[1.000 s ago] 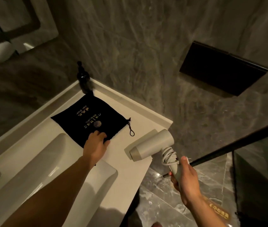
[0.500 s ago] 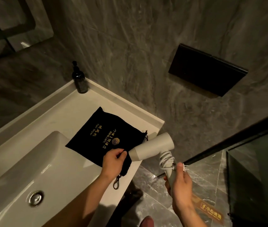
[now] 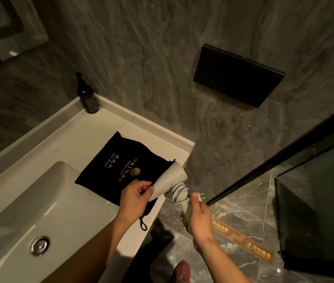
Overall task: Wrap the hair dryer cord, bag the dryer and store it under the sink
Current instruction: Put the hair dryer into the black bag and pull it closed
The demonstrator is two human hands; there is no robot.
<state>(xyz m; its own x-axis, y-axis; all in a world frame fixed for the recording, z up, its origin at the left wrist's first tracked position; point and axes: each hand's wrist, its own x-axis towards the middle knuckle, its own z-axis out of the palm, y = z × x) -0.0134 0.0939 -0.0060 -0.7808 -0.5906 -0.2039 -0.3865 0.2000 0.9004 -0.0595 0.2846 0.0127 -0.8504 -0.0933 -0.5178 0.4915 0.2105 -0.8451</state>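
Note:
A black drawstring bag (image 3: 121, 162) with gold lettering lies on the white counter, its mouth at the counter's front right edge. My left hand (image 3: 135, 196) pinches the bag's open edge. The grey hair dryer (image 3: 171, 180) has its nozzle at the bag's mouth. Its cord (image 3: 179, 193) is wound around the handle, with the plug (image 3: 195, 196) sticking up. My right hand (image 3: 197, 218) grips the handle below the coil, just off the counter's edge. The bag's drawstring loop (image 3: 143, 223) dangles over the edge.
The white basin (image 3: 39, 201) with its metal drain (image 3: 39, 245) lies to the left. A dark pump bottle (image 3: 87, 97) stands in the counter's back corner. A black wall plate (image 3: 237, 75) hangs on the grey stone wall. A dark glass partition (image 3: 315, 201) stands on the right.
My left hand dragged the bag toward the counter's front edge and lifted its mouth. My right hand brought the dryer's nozzle up to the opening. The camera tilted down.

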